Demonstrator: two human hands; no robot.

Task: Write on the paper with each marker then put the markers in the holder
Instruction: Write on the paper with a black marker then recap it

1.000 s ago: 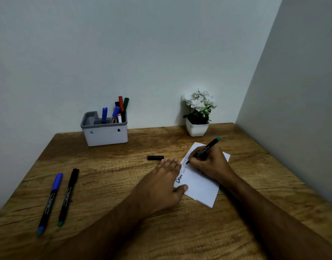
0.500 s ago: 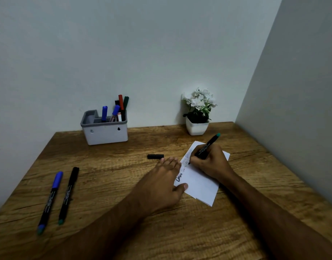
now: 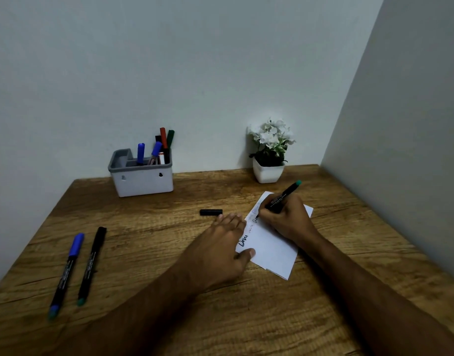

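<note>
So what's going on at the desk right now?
A person is writing on the paper with a black marker gripped in the right hand, its tip on the sheet. The left hand lies flat, pinning the paper's edge. The loose cap lies nearby. Two capped markers wait on the table; several stand in the holder.

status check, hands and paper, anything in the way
Left hand flat, pinning paper. Right hand grips black marker, tip on paper. Loose cap beside left hand's fingertips; nothing blocking.
</note>
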